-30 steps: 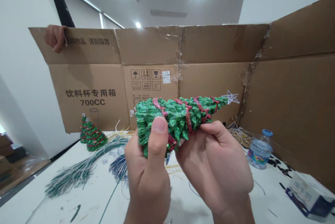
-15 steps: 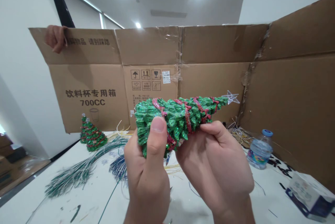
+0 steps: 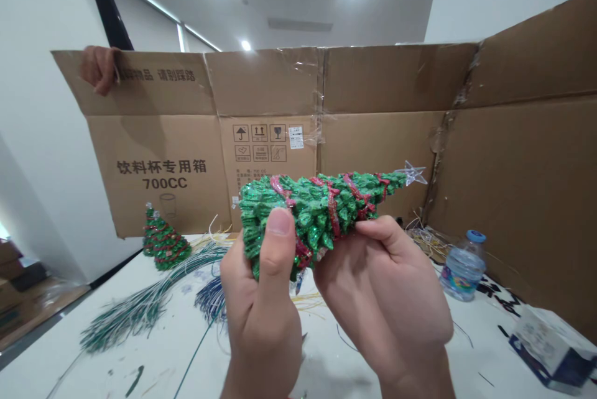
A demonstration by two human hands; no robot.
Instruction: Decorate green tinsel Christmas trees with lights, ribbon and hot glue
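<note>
1. While the person's two hands hold a glittery green model Christmas tree (image 3: 321,215) above a white table (image 3: 88,362), a tall cardboard carton (image 3: 270,94) stands behind it, its seams taped and its face printed with Chinese characters, "700CC" and handling symbols.
2. A co-worker's hand (image 3: 99,69) curls over the carton's top edge at the far left.
3. On the table, a smaller glittery tree (image 3: 164,242) stands upright near the carton's foot. A bundle of green-and-white wires (image 3: 140,309) fans out nearby, and a blue wire bundle (image 3: 212,299) lies just beyond the left hand, partly hidden by it.
4. To the right, a tangle of pale wire (image 3: 426,240) lies near a plastic water bottle (image 3: 463,270) with a blue cap, and a white-and-blue box (image 3: 550,343) sits at the table's right side.
5. The left hand (image 3: 261,306) closes around the tree's wide end, with its thumb (image 3: 278,231) pressed on the green front and its other fingers hidden behind.
6. The right hand's fingers (image 3: 382,231) curl under the tree's middle, their tips against its underside.
7. The tree lies almost level, its clear plastic star (image 3: 413,173) tilted slightly up to the right.
8. Both hands rise from the bottom of the view side by side, touching, with the right palm turned up.
</note>
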